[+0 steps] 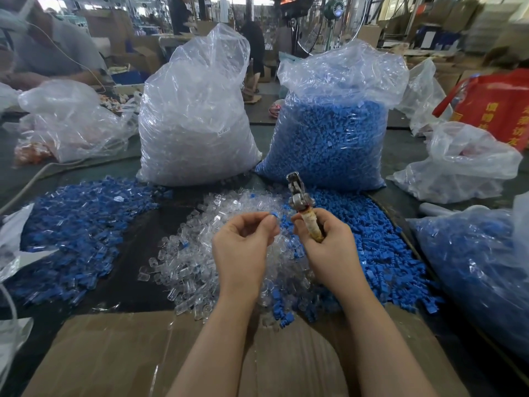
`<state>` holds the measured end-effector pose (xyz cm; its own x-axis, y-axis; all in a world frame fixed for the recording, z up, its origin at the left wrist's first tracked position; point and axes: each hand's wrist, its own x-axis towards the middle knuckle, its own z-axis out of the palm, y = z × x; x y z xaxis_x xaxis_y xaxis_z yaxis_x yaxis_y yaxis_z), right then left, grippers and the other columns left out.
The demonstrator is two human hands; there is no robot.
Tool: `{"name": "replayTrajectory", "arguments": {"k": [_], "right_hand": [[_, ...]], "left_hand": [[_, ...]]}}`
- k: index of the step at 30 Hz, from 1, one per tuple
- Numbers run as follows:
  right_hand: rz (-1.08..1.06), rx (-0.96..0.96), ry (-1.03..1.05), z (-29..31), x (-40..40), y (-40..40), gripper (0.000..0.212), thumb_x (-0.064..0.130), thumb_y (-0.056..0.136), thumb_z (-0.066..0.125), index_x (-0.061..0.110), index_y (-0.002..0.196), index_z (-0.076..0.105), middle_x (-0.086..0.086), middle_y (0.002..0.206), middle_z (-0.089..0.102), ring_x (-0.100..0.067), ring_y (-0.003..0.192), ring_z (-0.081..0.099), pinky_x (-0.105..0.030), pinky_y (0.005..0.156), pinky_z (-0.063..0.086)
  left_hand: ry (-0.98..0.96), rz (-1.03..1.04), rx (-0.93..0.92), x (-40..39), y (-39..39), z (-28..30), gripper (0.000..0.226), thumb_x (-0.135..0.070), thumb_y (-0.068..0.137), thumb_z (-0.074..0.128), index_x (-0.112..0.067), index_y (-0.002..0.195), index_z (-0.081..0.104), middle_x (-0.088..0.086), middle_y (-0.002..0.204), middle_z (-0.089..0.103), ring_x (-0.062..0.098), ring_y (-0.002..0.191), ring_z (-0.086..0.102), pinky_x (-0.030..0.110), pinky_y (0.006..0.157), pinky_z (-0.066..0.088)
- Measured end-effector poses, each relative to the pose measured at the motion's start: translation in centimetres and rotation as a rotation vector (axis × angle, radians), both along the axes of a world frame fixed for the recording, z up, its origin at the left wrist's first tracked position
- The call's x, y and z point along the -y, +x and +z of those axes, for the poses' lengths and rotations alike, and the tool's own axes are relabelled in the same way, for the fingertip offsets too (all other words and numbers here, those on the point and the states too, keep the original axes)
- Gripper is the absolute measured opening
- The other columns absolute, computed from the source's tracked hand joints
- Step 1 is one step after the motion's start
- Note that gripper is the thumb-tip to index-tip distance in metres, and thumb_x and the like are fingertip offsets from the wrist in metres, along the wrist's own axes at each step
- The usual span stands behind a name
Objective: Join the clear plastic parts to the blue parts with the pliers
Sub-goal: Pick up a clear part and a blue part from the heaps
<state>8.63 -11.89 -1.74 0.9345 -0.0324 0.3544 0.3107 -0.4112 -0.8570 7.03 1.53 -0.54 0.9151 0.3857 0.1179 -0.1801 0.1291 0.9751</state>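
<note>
1. Head view: the left hand (243,239) is raised over the worktop (137,239), fingers curled, pinching a small blue part (274,215) between thumb and fingertips.
2. The right hand (323,242) is wrapped round the pale taped handles of the pliers (300,202), whose metal head points up and away from the person; whether the jaws are parted cannot be told.
3. The pinched blue part sits just left of the pliers' handles, near them but not touching the head.
4. Directly beneath both hands lies a heap of clear plastic parts (194,253); loose blue parts (380,247) are spread just to the right of it, under and beyond the right hand.
5. A further pile of blue pieces mixed with clear ones (71,224) lies well to the left.
6. Behind the heaps stand two large bags: the bag of clear parts (194,116) on the left, the bag of blue parts (332,130) on the right.
7. A flattened cardboard sheet (114,353) lies under the forearms at the near edge.
</note>
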Motion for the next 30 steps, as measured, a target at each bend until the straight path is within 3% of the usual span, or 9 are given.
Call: {"name": "replayTrajectory", "arguments": {"k": [5,9,14,30], "right_hand": [[0.008,-0.053,-0.186,0.0,1.2,0.1,0.021,0.038,0.094,0.061,0.022,0.081,0.058,0.003,0.063,0.055,-0.01,0.053,0.046,-0.031,0.05,0.037],[0.051,-0.084,-0.301,0.2,1.3,0.1,0.022,0.032,0.093,0.061,0.025,0.075,0.051,0.006,0.061,0.051,-0.012,0.057,0.047,-0.039,0.055,0.04],[0.1,-0.134,-0.346,0.5,1.2,-0.2,0.013,0.031,0.092,0.062,0.021,0.086,0.057,0.001,0.074,0.062,-0.02,0.069,0.058,-0.045,0.065,0.048],[0.153,-0.149,-0.397,0.6,1.1,-0.6,0.012,0.02,0.09,0.058,0.026,0.084,0.049,0.002,0.076,0.058,-0.016,0.068,0.053,-0.043,0.064,0.045]], "left_hand": [[-0.064,-0.005,0.05,-0.6,0.1,-0.1,0.011,-0.001,0.086,0.071,-0.012,0.085,0.071,0.005,0.076,0.075,0.014,0.071,0.072,0.018,0.065,0.055],[-0.031,0.009,0.079,-0.6,0.2,0.0,0.015,0.0,0.086,0.07,-0.015,0.083,0.071,0.002,0.075,0.074,0.013,0.071,0.071,0.018,0.066,0.054],[0.023,0.02,0.131,-0.7,0.1,0.2,0.015,0.002,0.086,0.069,-0.013,0.084,0.07,-0.003,0.074,0.073,0.008,0.069,0.069,0.017,0.067,0.055],[0.087,-0.042,0.183,-1.3,0.1,-0.2,0.018,0.001,0.085,0.07,-0.017,0.085,0.07,-0.005,0.076,0.073,0.006,0.071,0.068,0.017,0.069,0.055]]}}
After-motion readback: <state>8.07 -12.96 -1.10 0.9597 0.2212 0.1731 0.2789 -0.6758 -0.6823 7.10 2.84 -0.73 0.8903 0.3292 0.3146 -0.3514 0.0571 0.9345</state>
